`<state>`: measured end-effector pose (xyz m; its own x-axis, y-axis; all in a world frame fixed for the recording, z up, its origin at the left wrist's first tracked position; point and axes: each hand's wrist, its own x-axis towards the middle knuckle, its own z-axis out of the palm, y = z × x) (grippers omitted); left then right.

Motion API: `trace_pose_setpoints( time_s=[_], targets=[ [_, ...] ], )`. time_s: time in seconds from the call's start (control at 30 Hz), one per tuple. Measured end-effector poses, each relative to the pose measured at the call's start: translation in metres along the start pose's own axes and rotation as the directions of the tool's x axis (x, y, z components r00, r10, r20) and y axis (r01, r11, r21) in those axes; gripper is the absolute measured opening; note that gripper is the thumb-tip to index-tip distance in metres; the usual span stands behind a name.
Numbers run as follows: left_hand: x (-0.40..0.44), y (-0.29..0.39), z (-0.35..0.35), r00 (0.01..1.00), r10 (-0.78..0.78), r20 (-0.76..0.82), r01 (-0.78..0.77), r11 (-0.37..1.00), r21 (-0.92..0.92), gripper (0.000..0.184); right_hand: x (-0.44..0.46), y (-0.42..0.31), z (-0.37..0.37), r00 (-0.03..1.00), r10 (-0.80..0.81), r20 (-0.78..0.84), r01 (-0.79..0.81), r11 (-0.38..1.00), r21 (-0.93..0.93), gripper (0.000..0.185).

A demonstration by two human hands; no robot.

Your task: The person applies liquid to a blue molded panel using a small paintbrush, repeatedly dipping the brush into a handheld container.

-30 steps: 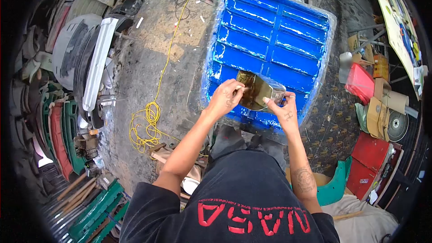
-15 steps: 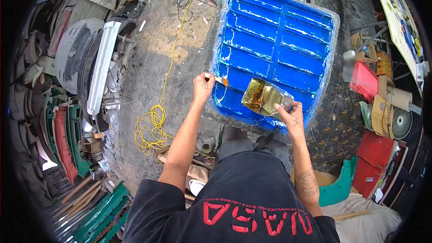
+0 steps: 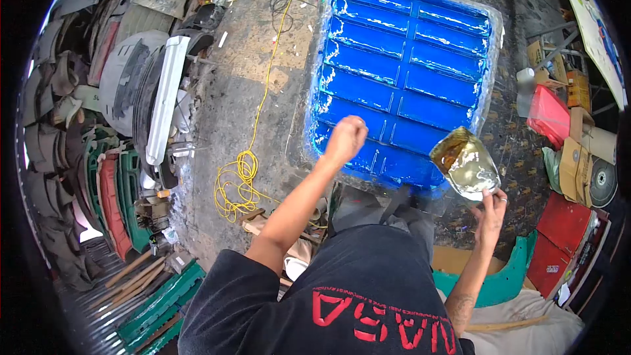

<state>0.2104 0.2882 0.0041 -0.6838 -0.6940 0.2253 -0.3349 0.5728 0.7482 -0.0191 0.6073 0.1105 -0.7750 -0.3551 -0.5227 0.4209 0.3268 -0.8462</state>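
Note:
A blue ribbed panel mould (image 3: 434, 79) with a rough grey rim lies in front of me, its surface glossy with white streaks. My left hand (image 3: 347, 138) is closed over its lower left part; whatever it grips is hidden by the fingers. Off the mould's lower right corner, my right hand (image 3: 490, 212) holds the near edge of a cut clear container (image 3: 468, 165) between thumb and fingers. The container is tilted and has yellowish-brown liquid inside.
Yellow cord (image 3: 242, 184) lies coiled on the floor at left. Curved parts are stacked far left beside a long white piece (image 3: 167, 102). At right are a red bag (image 3: 549, 117), cardboard (image 3: 576, 167), a red box (image 3: 564, 233) and a green curved part (image 3: 499, 283).
The container has moved right, off the mould's middle, with my right hand. My left hand has shifted right over the mould, and the brush seen in it earlier no longer shows.

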Motion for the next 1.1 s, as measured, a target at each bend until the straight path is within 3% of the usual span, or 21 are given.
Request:
trace_pose_setpoints(
  time_s=[0.03, 0.07, 0.1, 0.17, 0.2, 0.27, 0.4, 0.47, 0.53, 0.6, 0.67, 0.73, 0.77, 0.8, 0.87, 0.97, 1.0, 1.1],
  targets=[
    [0.005, -0.006, -0.018, 0.987, -0.147, 0.063, 0.149, 0.988, -0.032, 0.013, 0.0, -0.005, -0.006, 1.0, -0.003, -0.011, 0.003, 1.0, -0.002, 0.04],
    [0.009, -0.008, -0.036, 0.973, -0.231, 0.023, 0.231, 0.973, 0.023, 0.017, 0.001, -0.012, -0.013, 1.0, -0.006, -0.02, 0.006, 1.0, -0.006, 0.04],
    [0.012, -0.02, -0.052, 0.963, -0.268, -0.037, 0.266, 0.963, -0.035, 0.018, 0.004, -0.014, -0.02, 1.0, -0.006, -0.01, 0.006, 1.0, -0.006, 0.04],
    [0.011, -0.05, -0.077, 0.969, -0.171, -0.176, 0.202, 0.964, 0.175, 0.02, 0.01, -0.015, -0.035, 1.0, -0.019, -0.025, 0.019, 1.0, -0.004, 0.048],
    [0.023, -0.013, -0.089, 0.944, -0.24, -0.228, 0.289, 0.934, 0.211, 0.021, 0.014, -0.016, -0.041, 1.0, -0.022, -0.016, 0.022, 1.0, -0.002, 0.048],
    [0.009, -0.045, -0.072, 0.979, -0.07, -0.189, 0.148, 0.886, 0.439, 0.006, 0.019, -0.017, -0.051, 0.999, -0.027, 0.022, 0.026, 0.999, 0.032, 0.048],
    [-0.001, 0.0, 0.01, 0.991, 0.005, 0.137, -0.071, 0.871, 0.486, 0.008, 0.034, -0.024, -0.061, 0.999, -0.031, 0.041, 0.032, 0.999, -0.029, 0.047],
    [0.005, 0.045, 0.037, 0.989, -0.145, 0.01, 0.141, 0.975, 0.169, 0.01, 0.049, -0.029, -0.068, 0.997, -0.019, 0.077, 0.023, 0.999, -0.045, 0.047],
    [0.01, 0.042, 0.03, 0.973, -0.229, 0.015, 0.229, 0.973, -0.017, 0.014, 0.057, -0.031, -0.074, 0.995, -0.004, 0.098, 0.011, 0.997, -0.073, 0.047],
    [0.005, 0.001, 0.014, 0.975, -0.222, -0.013, 0.223, 0.973, 0.058, 0.017, 0.063, -0.034, -0.078, 0.993, -0.027, 0.111, 0.034, 0.998, -0.06, 0.048],
    [0.008, -0.006, -0.008, 0.911, -0.376, -0.17, 0.383, 0.923, 0.011, 0.015, 0.065, -0.039, -0.081, 0.993, -0.025, 0.117, 0.033, 0.997, -0.063, 0.048],
    [0.007, -0.008, -0.033, 0.946, -0.242, -0.215, 0.284, 0.94, 0.188, 0.017, 0.07, -0.041, -0.087, 0.992, -0.025, 0.12, 0.033, 0.997, -0.068, 0.048],
    [0.01, -0.005, -0.027, 0.923, -0.012, -0.384, 0.227, 0.825, 0.518, 0.015, 0.073, -0.041, -0.09, 0.992, -0.013, 0.123, 0.022, 0.997, -0.073, 0.048],
    [0.006, -0.005, -0.018, 0.92, -0.017, -0.391, 0.235, 0.823, 0.517, 0.015, 0.076, -0.041, -0.092, 0.992, -0.002, 0.128, 0.012, 0.997, -0.077, 0.048],
    [-0.009, -0.004, 0.007, 0.986, -0.05, -0.159, 0.136, 0.791, 0.596, 0.01, 0.083, -0.043, -0.096, 0.988, -0.006, 0.157, 0.019, 0.997, -0.079, 0.048],
    [-0.012, 0.042, 0.052, 0.999, -0.044, -0.014, 0.046, 0.891, 0.452, 0.01, 0.093, -0.048, -0.097, 0.98, -0.017, 0.198, 0.035, 0.996, -0.084, 0.047],
    [-0.011, 0.062, 0.058, 0.991, -0.119, -0.064, 0.132, 0.95, 0.282, 0.013, 0.095, -0.049, -0.095, 0.978, -0.02, 0.208, 0.04, 0.995, -0.093, 0.046],
    [-0.007, 0.047, 0.052, 0.957, -0.265, -0.119, 0.269, 0.963, 0.017, 0.012, 0.095, -0.055, -0.089, 0.975, -0.024, 0.221, 0.051, 0.992, -0.116, 0.045]
  ],
)
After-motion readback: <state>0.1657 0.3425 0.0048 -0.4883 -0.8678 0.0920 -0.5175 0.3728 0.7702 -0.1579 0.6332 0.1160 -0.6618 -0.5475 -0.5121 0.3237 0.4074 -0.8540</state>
